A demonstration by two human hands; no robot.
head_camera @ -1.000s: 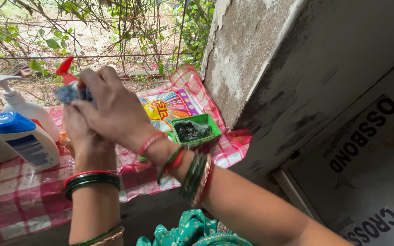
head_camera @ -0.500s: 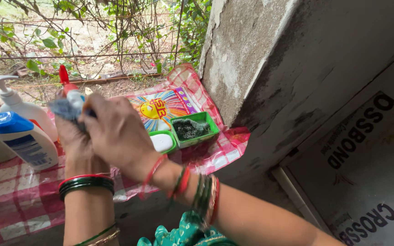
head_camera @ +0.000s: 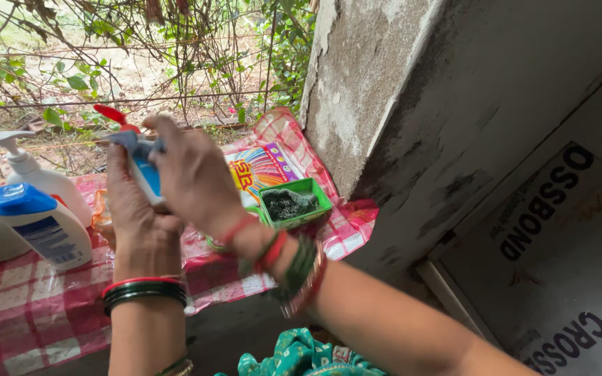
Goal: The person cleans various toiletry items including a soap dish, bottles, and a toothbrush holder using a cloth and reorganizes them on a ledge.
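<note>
My left hand (head_camera: 136, 221) grips a white and blue bottle (head_camera: 149, 175) with a red nozzle cap (head_camera: 111, 114), holding it upright above the ledge. My right hand (head_camera: 195, 175) presses a bluish-grey cloth (head_camera: 132, 141) against the bottle's neck. Both wrists wear red and green bangles. Right of my hands, a green tray (head_camera: 313, 191) holds a dark scrubber (head_camera: 288, 202).
A red and white checked plastic sheet (head_camera: 43, 306) covers the ledge. A white pump bottle (head_camera: 28, 170) and a white bottle with a blue cap (head_camera: 40, 224) stand at the left. A colourful packet (head_camera: 267, 165) lies by the concrete pillar (head_camera: 364, 90). A wire fence with plants (head_camera: 175, 56) lies beyond.
Both hands lifted the bottle a little and tilted it, so the red nozzle points left. The cloth moved from the bottle's side up to its neck.
</note>
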